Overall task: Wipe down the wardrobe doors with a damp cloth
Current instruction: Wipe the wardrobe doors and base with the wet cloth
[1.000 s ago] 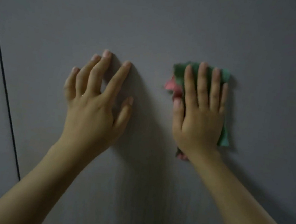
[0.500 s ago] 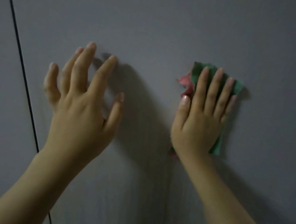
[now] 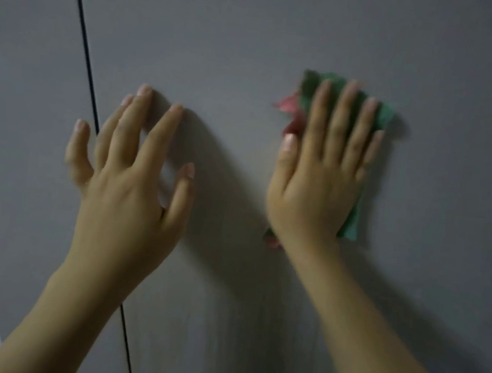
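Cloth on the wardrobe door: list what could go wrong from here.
1. The right hand presses the cloth with flat fingers, not gripping it; the bunched pink edge could slip out or the cloth could drop.
2. The left hand spreads bare on the door across the dark gap, likely leaving fingerprints, perhaps pushing the door.

The flat grey wardrobe door [image 3: 285, 32] fills the view. A thin dark vertical seam [image 3: 83, 44] runs down its left part, with a neighbouring grey door panel [image 3: 20, 41] to the left of it. The left hand [image 3: 130, 180] lies spread over the seam, fingertips on the door. To its right, well apart, the right hand [image 3: 317, 187] lies flat on a folded green and pink cloth [image 3: 382, 115], which lies between palm and door and sticks out above, left and right of the hand.
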Available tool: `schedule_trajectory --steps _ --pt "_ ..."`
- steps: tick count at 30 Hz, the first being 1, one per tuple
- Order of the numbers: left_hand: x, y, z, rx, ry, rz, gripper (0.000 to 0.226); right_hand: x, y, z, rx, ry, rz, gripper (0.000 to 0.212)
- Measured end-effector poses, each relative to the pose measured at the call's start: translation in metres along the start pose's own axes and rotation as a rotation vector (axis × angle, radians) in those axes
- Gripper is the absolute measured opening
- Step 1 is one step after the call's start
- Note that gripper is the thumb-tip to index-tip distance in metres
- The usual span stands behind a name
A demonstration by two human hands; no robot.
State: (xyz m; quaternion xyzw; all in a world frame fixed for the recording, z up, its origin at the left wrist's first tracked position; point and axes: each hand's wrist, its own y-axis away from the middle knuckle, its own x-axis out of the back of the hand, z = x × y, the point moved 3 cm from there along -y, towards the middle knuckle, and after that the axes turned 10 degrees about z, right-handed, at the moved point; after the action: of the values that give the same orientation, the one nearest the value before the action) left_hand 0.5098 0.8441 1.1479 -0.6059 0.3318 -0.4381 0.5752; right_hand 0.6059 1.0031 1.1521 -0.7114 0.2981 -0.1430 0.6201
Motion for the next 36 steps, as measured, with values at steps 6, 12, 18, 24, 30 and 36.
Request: schedule_trajectory --steps 6,12,18,24,30,36 --pt "0.008 0.007 -0.011 -0.008 0.0 -0.004 0.056 0.01 0.081 -0.024 0.579 -0.179 -0.224 0.051" --pt "0.013 0.014 -0.028 -0.011 -0.049 0.02 0.055 0.001 0.02 -0.021 0.349 -0.099 -0.126 0.054" --pt "0.014 0.021 -0.021 0.065 0.118 0.106 0.052 -0.002 0.039 -0.073 0.401 -0.153 -0.243 0.055" --pt "-0.009 0.044 0.019 -0.053 0.191 0.097 0.048 0.025 0.014 -0.034 0.54 -0.429 -0.368 0.046" --pt "-0.043 0.03 0.064 0.185 0.045 0.159 0.056 0.036 0.003 0.01 0.426 -0.394 -0.195 0.042" --pt "-0.075 0.013 0.077 0.304 0.009 0.227 0.065 0.029 -0.007 0.024 0.366 -0.452 -0.126 0.038"
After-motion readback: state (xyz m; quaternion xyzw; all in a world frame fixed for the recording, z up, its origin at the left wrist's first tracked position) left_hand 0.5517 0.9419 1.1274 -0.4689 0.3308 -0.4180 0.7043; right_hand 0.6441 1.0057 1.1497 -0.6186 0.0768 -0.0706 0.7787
